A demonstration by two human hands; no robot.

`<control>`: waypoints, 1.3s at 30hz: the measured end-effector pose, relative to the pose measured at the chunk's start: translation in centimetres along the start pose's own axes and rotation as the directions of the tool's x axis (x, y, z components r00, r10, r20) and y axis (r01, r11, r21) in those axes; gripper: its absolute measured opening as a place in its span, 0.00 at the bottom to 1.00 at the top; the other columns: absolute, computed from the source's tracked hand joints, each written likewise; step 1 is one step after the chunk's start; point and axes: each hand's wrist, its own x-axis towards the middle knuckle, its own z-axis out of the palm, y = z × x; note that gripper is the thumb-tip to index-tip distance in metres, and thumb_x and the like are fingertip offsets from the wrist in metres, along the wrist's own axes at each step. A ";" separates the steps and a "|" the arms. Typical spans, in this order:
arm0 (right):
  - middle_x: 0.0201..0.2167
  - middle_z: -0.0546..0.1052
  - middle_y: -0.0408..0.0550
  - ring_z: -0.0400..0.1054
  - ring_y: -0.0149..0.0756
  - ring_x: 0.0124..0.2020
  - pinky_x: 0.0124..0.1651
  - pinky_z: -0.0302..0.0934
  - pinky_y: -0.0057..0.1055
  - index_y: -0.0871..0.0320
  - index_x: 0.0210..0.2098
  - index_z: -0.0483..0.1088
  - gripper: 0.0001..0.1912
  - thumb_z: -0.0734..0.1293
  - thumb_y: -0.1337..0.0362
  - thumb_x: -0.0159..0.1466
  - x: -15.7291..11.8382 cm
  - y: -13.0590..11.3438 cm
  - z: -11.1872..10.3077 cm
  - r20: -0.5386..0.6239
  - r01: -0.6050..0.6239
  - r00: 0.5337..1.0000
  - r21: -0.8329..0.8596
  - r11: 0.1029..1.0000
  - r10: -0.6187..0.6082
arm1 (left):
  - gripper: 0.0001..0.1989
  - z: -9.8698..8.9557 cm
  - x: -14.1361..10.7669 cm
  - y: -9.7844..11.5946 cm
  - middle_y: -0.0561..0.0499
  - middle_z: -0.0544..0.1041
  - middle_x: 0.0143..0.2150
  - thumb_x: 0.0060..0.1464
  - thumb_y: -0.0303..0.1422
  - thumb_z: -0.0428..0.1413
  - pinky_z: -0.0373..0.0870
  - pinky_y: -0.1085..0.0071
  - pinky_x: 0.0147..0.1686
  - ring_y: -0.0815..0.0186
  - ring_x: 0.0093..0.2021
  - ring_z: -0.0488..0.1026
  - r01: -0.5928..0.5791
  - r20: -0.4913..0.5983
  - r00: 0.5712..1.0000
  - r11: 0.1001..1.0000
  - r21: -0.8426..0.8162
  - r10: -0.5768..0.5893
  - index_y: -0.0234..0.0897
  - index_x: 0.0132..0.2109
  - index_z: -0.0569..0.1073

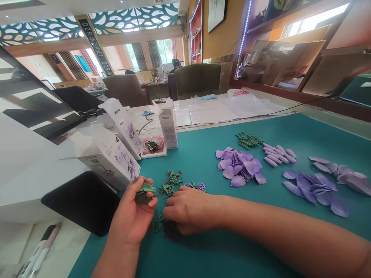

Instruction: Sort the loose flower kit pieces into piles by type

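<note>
My left hand [136, 208], palm up, is curled around several green plastic leaves [145, 190]. To its right my right hand [187, 208] reaches down over small parts on the teal mat, fingers bent together; its fingertips are hidden, so what they pinch does not show. Behind it lies a pile of small green and red pieces [172, 180]. Purple ring-shaped parts [201, 187] stick out past the knuckles. Small green pieces [159, 224] and a dark patch of reddish bits [174, 231] are below the right hand.
Purple petals [239, 166], green stems [248, 140], pale purple buds [278, 155], darker petals [314, 187] and more petals [344, 175] lie on the teal mat [246, 247]. At left stand white boxes [108, 158] and a black tablet-like slab [84, 202]. A tall box [168, 129] stands behind.
</note>
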 end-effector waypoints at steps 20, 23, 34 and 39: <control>0.19 0.69 0.37 0.65 0.24 0.20 0.22 0.54 0.21 0.60 0.29 0.66 0.06 0.69 0.70 0.54 0.4 3.0 -2.7 0.039 -0.010 0.743 0.999 -0.047 0.668 | 0.06 0.0 -0.3 -1.4 0.55 0.70 0.26 0.56 0.32 0.54 0.60 0.79 0.11 0.75 0.17 0.65 0.160 0.090 0.979 0.960 0.231 -0.185 0.35 0.32 0.71; 0.21 0.70 0.36 0.63 0.23 0.22 0.26 0.56 0.22 0.61 0.27 0.67 0.06 0.70 0.71 0.52 0.8 2.4 -2.4 0.010 -0.039 0.718 0.999 0.026 0.696 | 0.08 -0.2 -0.5 -1.9 0.56 0.69 0.25 0.54 0.36 0.57 0.61 0.79 0.12 0.74 0.18 0.66 0.179 0.151 0.964 0.952 0.247 -0.221 0.36 0.33 0.71; 0.31 0.72 0.43 0.64 0.30 0.32 0.33 0.55 0.26 0.59 0.32 0.70 0.02 0.66 0.68 0.58 -0.5 1.5 -2.4 -0.088 -0.361 0.879 0.518 0.776 0.468 | 0.04 -0.1 -0.5 -0.7 0.54 0.72 0.27 0.50 0.23 0.54 0.57 0.82 0.10 0.76 0.17 0.62 0.092 0.127 0.986 0.985 0.146 -0.111 0.35 0.31 0.69; 0.35 0.72 0.51 0.65 0.40 0.36 0.33 0.57 0.33 0.60 0.35 0.72 0.10 0.67 0.59 0.59 -0.9 -0.1 -2.0 0.080 -0.285 0.956 0.030 0.958 0.281 | 0.07 0.1 -0.4 0.0 0.54 0.71 0.25 0.52 0.21 0.50 0.57 0.82 0.09 0.76 0.16 0.62 0.085 0.067 0.994 0.995 0.047 -0.088 0.34 0.29 0.68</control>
